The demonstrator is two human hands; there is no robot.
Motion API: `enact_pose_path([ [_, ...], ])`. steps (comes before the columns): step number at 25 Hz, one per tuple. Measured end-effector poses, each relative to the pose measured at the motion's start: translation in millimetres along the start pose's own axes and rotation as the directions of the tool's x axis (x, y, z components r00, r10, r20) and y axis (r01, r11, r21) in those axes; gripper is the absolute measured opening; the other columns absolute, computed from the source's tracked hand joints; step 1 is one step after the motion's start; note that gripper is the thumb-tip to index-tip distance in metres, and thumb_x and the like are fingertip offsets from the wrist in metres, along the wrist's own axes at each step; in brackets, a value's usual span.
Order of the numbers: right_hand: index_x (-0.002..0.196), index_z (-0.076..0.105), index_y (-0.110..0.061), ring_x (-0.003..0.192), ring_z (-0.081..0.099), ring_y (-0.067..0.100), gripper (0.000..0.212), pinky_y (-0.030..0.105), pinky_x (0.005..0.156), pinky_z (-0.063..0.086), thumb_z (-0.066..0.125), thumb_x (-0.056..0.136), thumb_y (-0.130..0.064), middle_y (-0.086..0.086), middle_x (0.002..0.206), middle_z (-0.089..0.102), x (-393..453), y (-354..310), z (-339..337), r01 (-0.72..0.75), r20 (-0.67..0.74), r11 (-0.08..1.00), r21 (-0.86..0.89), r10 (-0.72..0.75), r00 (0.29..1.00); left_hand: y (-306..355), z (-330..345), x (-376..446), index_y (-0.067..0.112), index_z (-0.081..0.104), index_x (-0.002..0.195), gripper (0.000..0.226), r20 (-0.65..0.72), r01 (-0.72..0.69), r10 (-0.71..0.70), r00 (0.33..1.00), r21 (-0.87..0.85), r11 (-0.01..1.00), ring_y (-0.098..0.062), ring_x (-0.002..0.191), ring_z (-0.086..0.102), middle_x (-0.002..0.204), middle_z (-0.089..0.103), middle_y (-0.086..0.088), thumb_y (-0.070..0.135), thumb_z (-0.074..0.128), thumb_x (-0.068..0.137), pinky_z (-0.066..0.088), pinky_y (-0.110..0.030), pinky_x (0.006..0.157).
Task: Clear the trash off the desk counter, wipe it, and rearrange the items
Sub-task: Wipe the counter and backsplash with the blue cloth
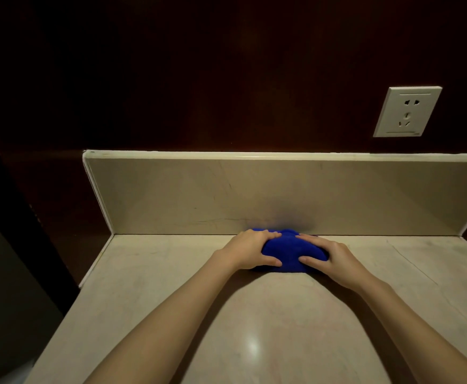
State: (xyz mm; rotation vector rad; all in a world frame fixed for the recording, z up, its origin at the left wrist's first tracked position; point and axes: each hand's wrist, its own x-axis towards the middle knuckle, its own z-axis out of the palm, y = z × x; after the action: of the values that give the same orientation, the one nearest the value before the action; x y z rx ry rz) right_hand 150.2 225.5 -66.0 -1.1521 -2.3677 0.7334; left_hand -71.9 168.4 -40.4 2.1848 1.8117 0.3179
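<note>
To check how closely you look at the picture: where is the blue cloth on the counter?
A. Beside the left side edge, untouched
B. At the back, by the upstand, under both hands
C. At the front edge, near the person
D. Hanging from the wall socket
B: the blue cloth lies against the base of the upstand, with the left hand and the right hand both on it.

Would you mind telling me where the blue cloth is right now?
In the head view, the blue cloth sits mid-counter against the backsplash, held between the left hand and right hand.
</note>
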Motion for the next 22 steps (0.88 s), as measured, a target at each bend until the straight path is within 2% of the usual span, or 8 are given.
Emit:
enact_pose_path([
  [6, 0.135, 0.051, -0.032, 0.125, 0.048, 0.003, 0.054, 0.029, 0.107, 0.040, 0.067, 0.085, -0.038, -0.015, 0.136, 0.054, -2, -21, 17, 0.005, 0.007, 1.000, -0.014, -0.005, 1.000, -28, -7, -17, 0.028, 0.036, 0.147, 0.073, 0.024, -0.028, 0.029, 0.999, -0.025, 0.999, -0.019, 0.136, 0.040, 0.149, 0.043, 0.003, 0.051, 0.065, 0.084, 0.036, -0.038, 0.110],
  [10, 0.135, 0.050, -0.036, 0.124, 0.049, 0.004, 0.054, 0.032, 0.104, 0.042, 0.066, 0.084, -0.044, -0.018, 0.137, 0.052, 4, -47, 44, 0.031, -0.031, 0.999, -0.042, -0.032, 0.999, -56, -19, -42, 0.028, 0.039, 0.145, 0.071, 0.024, -0.014, 0.014, 1.000, -0.038, 0.999, -0.020, 0.127, 0.048, 0.144, 0.050, 0.004, 0.049, 0.067, 0.083, 0.040, -0.036, 0.104],
  [15, 0.135, 0.047, -0.040, 0.125, 0.047, 0.004, 0.053, 0.027, 0.102, 0.040, 0.062, 0.085, -0.048, -0.022, 0.138, 0.049, 25, -99, 92, 0.103, -0.030, 0.992, -0.077, -0.105, 0.994, -108, -42, -90, 0.029, 0.045, 0.142, 0.068, 0.010, 0.062, -0.061, 0.998, -0.065, 0.996, -0.018, 0.122, 0.052, 0.140, 0.054, 0.006, 0.045, 0.071, 0.081, 0.043, -0.032, 0.101],
  [22, 0.136, 0.045, -0.042, 0.126, 0.046, 0.005, 0.051, 0.028, 0.101, 0.042, 0.058, 0.087, -0.051, -0.021, 0.140, 0.047, 53, -169, 158, 0.209, 0.005, 0.974, -0.088, -0.210, 0.978, -170, -72, -156, 0.027, 0.046, 0.141, 0.066, -0.001, 0.198, -0.199, 0.980, -0.081, 0.977, -0.016, 0.125, 0.050, 0.140, 0.053, 0.005, 0.037, 0.072, 0.082, 0.041, -0.034, 0.105],
])
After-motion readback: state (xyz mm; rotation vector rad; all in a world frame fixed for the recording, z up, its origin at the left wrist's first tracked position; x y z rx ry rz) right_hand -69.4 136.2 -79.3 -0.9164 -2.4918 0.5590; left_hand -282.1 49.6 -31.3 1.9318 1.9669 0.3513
